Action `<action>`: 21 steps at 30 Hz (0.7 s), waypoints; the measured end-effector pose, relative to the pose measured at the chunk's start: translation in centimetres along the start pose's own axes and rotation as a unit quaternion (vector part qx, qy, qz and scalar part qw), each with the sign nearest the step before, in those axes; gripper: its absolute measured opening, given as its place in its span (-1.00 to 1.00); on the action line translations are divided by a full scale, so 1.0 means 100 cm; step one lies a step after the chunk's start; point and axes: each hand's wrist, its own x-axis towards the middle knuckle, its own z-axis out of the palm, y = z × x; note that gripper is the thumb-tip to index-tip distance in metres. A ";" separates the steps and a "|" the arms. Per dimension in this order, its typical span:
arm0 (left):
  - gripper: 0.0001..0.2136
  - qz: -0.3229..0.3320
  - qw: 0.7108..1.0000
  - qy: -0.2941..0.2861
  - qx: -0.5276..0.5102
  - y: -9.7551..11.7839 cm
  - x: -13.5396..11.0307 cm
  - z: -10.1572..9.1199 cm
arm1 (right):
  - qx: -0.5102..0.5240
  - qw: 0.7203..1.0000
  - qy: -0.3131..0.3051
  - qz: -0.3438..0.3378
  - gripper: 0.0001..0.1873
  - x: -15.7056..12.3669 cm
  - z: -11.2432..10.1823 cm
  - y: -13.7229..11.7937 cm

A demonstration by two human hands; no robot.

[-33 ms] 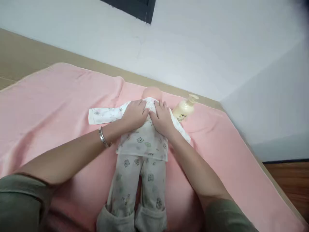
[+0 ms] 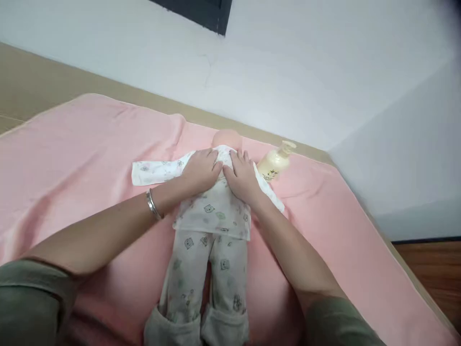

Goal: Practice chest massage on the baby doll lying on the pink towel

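A baby doll (image 2: 212, 211) lies on its back on a pink towel (image 2: 79, 154), head (image 2: 226, 138) away from me. It wears a white printed shirt and matching trousers (image 2: 201, 274). My left hand (image 2: 200, 169), a metal bangle on its wrist, lies flat on the doll's chest at the left of the collar. My right hand (image 2: 242, 177) rests flat beside it on the right of the collar, fingers stretched toward the neck. The two hands nearly touch. One shirt sleeve (image 2: 154, 171) stretches out to the left; the other is partly hidden under my right forearm.
A cream pump bottle (image 2: 274, 162) lies on the towel just right of the doll's head. The towel covers a tan surface (image 2: 32, 86) against a white wall. That surface's right edge drops to a wooden floor (image 2: 435, 274).
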 end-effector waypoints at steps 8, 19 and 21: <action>-0.65 0.140 0.974 0.028 0.175 0.016 -0.019 -0.005 | -0.031 0.998 -0.043 -0.030 -0.27 0.000 -0.009 0.003; -0.67 -0.064 0.995 -0.062 -0.040 -0.001 0.008 -0.018 | -0.038 0.998 -0.056 -0.016 -0.33 -0.036 -0.020 -0.028; -0.64 -0.072 0.994 -0.067 -0.043 0.000 0.007 -0.017 | -0.012 0.998 -0.059 -0.022 -0.40 -0.030 -0.024 -0.025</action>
